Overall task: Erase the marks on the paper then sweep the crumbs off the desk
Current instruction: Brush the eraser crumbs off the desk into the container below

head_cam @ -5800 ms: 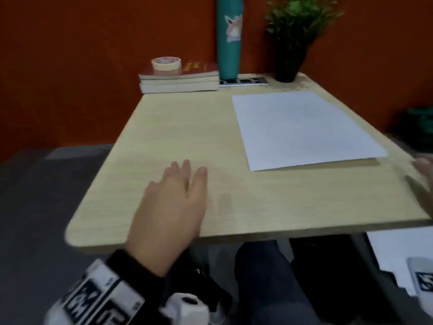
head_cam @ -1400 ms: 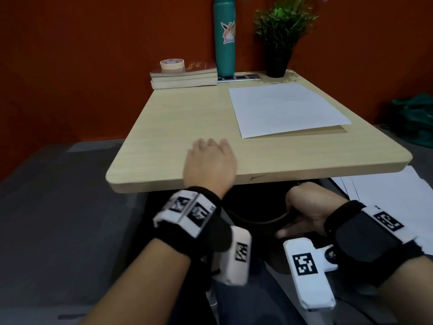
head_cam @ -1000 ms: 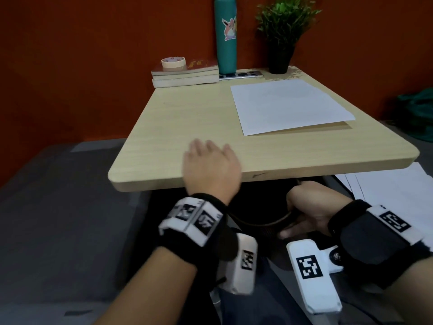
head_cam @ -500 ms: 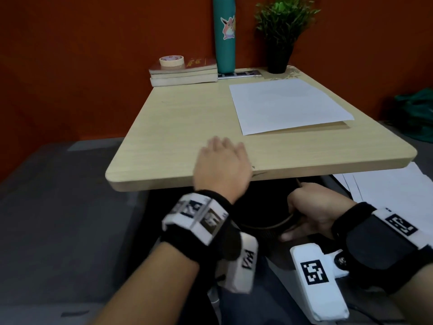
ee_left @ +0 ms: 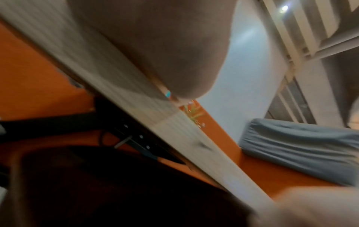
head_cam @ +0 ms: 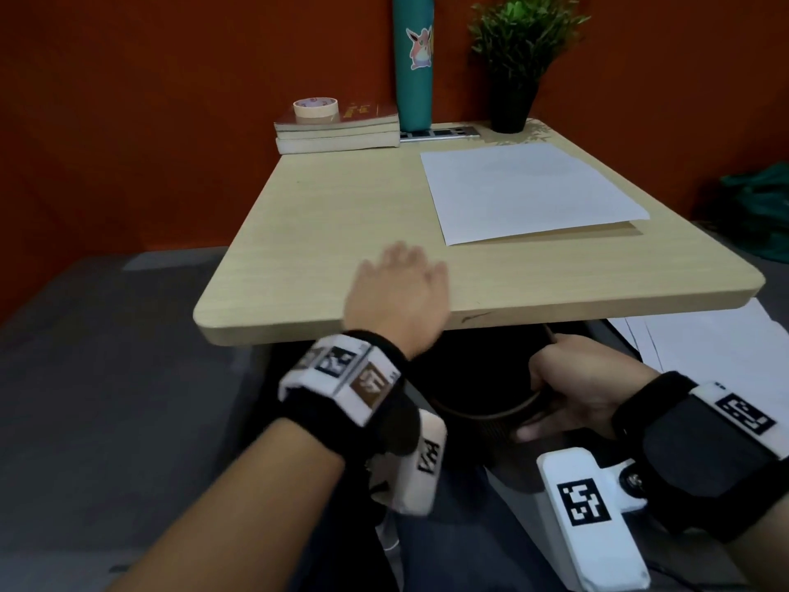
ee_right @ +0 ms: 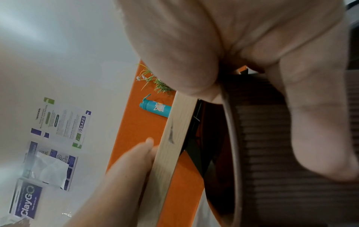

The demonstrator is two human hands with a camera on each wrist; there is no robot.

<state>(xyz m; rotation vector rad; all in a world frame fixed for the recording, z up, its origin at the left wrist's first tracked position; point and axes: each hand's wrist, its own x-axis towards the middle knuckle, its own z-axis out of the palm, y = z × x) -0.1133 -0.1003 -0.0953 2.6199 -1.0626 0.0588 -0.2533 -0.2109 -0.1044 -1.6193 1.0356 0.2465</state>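
Left hand (head_cam: pixel 399 299), fingers flat, is lying on the pale wood-grain desk's (head_cam: pixel 324 232) rounded lower edge; right hand (head_cam: pixel 572 384) is gripping a ribbed brown paper cup (head_cam: pixel 482 414) beneath it.

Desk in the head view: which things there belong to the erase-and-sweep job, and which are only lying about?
Belong to the job:
- paper
- desk
- left hand, flat at the desk's near edge
- right hand, gripping the dark bin under that edge

Only lying about:
- tape roll
- books
- teal bottle
- potted plant
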